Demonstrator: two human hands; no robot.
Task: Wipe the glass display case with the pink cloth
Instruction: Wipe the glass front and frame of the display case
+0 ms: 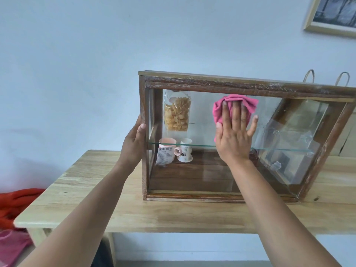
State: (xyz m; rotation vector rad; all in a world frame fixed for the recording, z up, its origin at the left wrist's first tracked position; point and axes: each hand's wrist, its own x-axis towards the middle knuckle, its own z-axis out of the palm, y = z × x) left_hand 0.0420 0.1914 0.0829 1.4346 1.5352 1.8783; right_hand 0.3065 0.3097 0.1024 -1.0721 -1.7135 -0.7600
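Crumpled pink cloth (pixel 218 110) is pressed by the straight-fingered right hand (pixel 234 135) onto the wood-framed glass display case (pixel 240 84), long axis left-right, gripped by the left hand (pixel 133 145).

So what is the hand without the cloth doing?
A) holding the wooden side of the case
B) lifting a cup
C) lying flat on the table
A: the left hand grips the left wooden post of the case, thumb on the front, while the right hand presses the pink cloth flat on the glass.
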